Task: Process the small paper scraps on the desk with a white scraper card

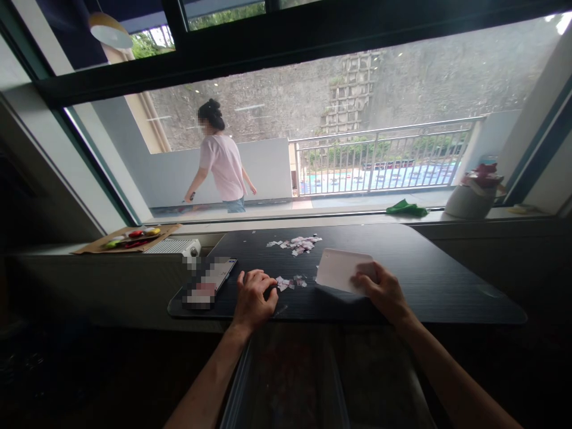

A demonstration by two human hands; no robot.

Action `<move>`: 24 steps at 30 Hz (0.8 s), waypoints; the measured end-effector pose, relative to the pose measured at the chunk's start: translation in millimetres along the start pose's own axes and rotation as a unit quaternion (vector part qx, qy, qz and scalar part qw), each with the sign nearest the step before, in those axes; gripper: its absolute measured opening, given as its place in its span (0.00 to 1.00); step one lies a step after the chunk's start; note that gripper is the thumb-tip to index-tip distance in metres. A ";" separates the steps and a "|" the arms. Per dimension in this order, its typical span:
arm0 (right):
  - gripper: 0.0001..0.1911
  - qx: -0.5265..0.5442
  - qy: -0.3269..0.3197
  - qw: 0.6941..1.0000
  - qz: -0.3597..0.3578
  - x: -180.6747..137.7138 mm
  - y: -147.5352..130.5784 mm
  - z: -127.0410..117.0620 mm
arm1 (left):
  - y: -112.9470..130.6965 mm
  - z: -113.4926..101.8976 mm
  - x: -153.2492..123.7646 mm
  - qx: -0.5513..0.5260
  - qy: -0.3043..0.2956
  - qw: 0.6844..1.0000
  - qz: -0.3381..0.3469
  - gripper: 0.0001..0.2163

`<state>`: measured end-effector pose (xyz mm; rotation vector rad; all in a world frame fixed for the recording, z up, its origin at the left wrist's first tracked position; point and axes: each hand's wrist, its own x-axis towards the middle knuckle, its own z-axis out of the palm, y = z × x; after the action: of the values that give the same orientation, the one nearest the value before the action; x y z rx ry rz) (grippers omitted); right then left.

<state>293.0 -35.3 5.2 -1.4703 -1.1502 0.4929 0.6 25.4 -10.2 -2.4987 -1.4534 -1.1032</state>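
My right hand (385, 292) grips a thin, flat white board (342, 269) with rounded corners by its right end, the thumb lying across its face. The board is tilted above the dark table, close to the loose scraps. My left hand (254, 297) rests low at the table's near side, its fingers curled and the thumb near the index fingertip; whatever may be between them is hidden. Just right of those fingertips lies a small cluster of pale paper scraps (285, 283). A larger heap of similar scraps (301, 244) sits farther back.
A phone (223, 269), its screen blurred, lies left on the dark table (429, 274). Beyond are a radiator (167, 246), cardboard (96, 241) with colourful items, a green cloth (406, 208) and a grey container (471, 199). Outside the window walks a person (226, 164).
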 end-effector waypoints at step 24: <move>0.07 0.048 -0.009 0.998 0.035 -0.9 0.2 -8.8 | 1.9 -1.9 -0.1 -0.002 0.001 1.000 0.000 0.09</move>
<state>299.9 -40.4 7.1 -1.4291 -1.0768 0.6026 1.0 23.6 -8.3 -2.4990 -1.4537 -1.1084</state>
